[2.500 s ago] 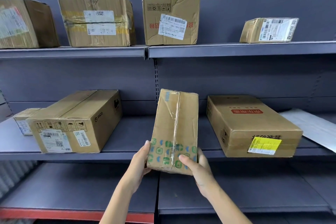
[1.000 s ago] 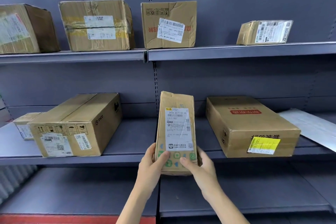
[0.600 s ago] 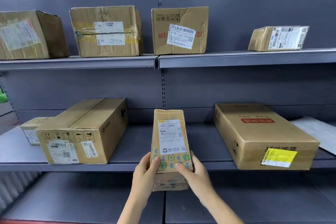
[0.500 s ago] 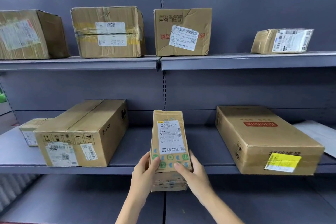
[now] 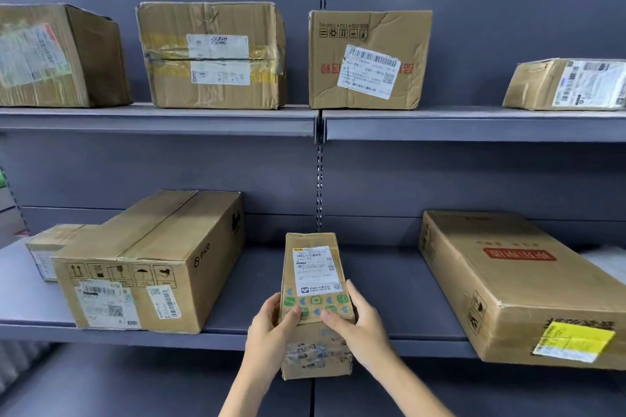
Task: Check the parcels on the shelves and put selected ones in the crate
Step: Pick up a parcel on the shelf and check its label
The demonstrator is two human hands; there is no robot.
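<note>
Both hands hold a narrow cardboard parcel at the front edge of the middle shelf.

The left hand (image 5: 271,332) and right hand (image 5: 359,325) grip the narrow parcel (image 5: 315,281) by its near end, white shipping label up, thumbs on its green-and-blue printed band. On the middle shelf (image 5: 389,281) a long Pico box (image 5: 152,264) lies to its left and a flat box with a yellow label (image 5: 508,281) to its right. Four taped boxes stand on the upper shelf (image 5: 474,123).
</note>
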